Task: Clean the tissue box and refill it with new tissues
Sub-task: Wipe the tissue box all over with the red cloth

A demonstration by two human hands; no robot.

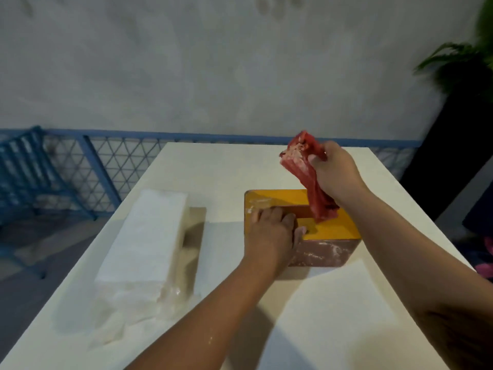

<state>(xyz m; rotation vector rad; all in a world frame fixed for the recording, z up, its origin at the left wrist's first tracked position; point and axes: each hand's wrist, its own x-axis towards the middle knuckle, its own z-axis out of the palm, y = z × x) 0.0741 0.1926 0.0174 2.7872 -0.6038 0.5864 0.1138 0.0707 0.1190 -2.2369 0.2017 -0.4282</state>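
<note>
Tissue box (277,200), stiff and light, sits mid-bench (213,166); my left hand (269,233) presses flat on it, grip released, while my right hand (336,169) clenches a limp red cloth (317,198).

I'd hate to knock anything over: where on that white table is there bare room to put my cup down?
The white table is bare near its front edge, in front of the yellow-topped box, and along the far edge behind it. The strip between the tissue pack and the box is narrow. The box itself is crowded: left hand rests on it, right hand lifts a red cloth.
</note>
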